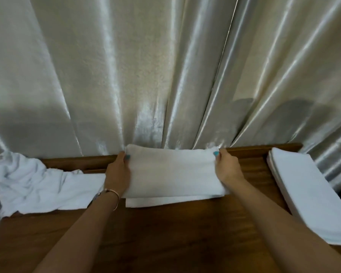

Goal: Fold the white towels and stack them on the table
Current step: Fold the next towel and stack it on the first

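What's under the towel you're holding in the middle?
Under the held towel a lower white layer sticks out at the near edge, lying on the wooden table. Whether it's the same towel is covered.

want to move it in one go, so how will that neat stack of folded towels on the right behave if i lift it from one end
The folded stack would probably sag, since it is long, narrow, soft cloth. Its layers look loose at the edges, so they may slide apart. It already overhangs the table edge, so a push could likely tip it off.
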The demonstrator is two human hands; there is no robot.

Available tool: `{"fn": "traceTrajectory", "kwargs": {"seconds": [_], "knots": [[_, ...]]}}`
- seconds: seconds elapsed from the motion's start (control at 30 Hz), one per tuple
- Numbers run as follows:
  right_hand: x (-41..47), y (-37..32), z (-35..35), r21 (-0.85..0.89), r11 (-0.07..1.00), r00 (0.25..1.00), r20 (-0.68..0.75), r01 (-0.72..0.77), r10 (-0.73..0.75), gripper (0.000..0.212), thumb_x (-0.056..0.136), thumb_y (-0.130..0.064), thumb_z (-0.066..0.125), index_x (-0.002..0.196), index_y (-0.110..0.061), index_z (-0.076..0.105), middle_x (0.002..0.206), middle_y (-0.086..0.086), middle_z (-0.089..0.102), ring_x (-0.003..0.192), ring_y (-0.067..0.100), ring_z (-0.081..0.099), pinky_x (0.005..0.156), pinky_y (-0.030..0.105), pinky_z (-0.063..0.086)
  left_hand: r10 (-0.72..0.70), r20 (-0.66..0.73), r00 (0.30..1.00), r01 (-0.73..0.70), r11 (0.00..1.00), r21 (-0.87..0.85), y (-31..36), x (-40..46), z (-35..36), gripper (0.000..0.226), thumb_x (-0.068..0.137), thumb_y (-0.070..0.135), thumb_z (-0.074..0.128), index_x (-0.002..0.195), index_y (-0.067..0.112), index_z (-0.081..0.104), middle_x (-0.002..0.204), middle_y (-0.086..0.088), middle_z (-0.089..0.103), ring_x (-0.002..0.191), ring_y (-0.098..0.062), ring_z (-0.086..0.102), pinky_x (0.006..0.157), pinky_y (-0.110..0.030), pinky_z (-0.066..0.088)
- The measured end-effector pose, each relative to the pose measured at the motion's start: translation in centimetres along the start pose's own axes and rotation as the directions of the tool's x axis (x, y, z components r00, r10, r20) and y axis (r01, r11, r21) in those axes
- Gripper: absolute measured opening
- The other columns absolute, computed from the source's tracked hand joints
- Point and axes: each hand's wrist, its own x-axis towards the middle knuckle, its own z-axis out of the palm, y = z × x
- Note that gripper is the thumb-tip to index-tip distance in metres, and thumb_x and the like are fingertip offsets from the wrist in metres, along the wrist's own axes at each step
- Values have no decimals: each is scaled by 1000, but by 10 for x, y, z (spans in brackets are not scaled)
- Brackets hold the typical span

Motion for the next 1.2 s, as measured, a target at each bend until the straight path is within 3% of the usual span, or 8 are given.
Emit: {"fn": "traceTrajectory", "kwargs": {"seconds": [0.23, 0.3, 0.4, 0.57, 0.7, 0.8, 1.0, 1.2], "knots": [[56, 5, 62, -68, 996, 996, 78, 50, -44, 33, 102, -22, 37, 130, -11, 50, 108, 21, 67, 97, 38, 63, 74, 37, 49, -145, 6, 989, 144, 989, 36, -28, 14, 33, 31, 100, 18, 39, 127, 5, 48, 98, -29, 66, 85, -44, 62, 73, -40, 47], [63, 14, 79, -85, 995, 992, 115, 55, -45, 33, 102, -23, 37, 130, -11, 51, 102, 16, 68, 81, 28, 63, 62, 26, 43, -202, 28, 979, 201, 978, 60, -37, 10, 47, 33, 100, 17, 40, 129, 4, 48, 104, -29, 66, 91, -45, 62, 77, -40, 47], [70, 31, 98, -119, 992, 992, 128, 33, -18, 31, 102, -26, 35, 124, -12, 51, 91, 13, 67, 64, 17, 49, 52, 25, 35, -247, 60, 967, 241, 967, 86, -43, 14, 68, 35, 100, 18, 40, 132, 5, 46, 107, -28, 66, 95, -44, 62, 79, -39, 47], [69, 60, 108, -148, 989, 996, 89, 3, 10, 31, 103, -27, 32, 123, -11, 48, 85, 14, 64, 69, 26, 61, 55, 32, 47, -196, 136, 971, 166, 965, 203, -47, 26, 98, 29, 97, 14, 42, 125, 4, 48, 101, -25, 66, 89, -42, 63, 67, -32, 37], [69, 67, 114, -202, 978, 995, 98, 43, -24, 32, 103, -33, 30, 122, -13, 47, 78, 11, 61, 66, 26, 61, 54, 36, 51, -199, 123, 972, 157, 945, 285, -46, 24, 106, 36, 97, 18, 41, 132, 7, 42, 99, -25, 68, 89, -43, 64, 69, -41, 48], [68, 67, 117, -251, 965, 994, 95, 76, -54, 34, 102, -37, 28, 124, -16, 45, 74, 9, 61, 64, 27, 60, 56, 39, 54, -191, 87, 978, 134, 885, 446, -47, 15, 110, 40, 100, 26, 35, 135, 8, 38, 92, -18, 71, 82, -39, 68, 63, -36, 47], [63, 57, 117, -464, 881, 992, 119, 94, -44, 39, 103, -35, 30, 140, -21, 34, 55, -5, 38, 44, 13, 39, 39, 23, 23, -195, 96, 976, 98, 787, 609, -41, 13, 115, 43, 100, 20, 31, 138, 1, 32, 99, -14, 71, 88, -32, 70, 68, -33, 51], [64, 43, 118, -648, 722, 970, 188, 241, -156, 34, 101, -26, 32, 128, -7, 39, 79, 2, 67, 61, 20, 64, 45, 23, 30, -176, 173, 969, -14, 660, 751, -33, 7, 114, 39, 99, 20, 32, 132, 0, 32, 99, -4, 71, 86, -20, 71, 65, -26, 47]]}}
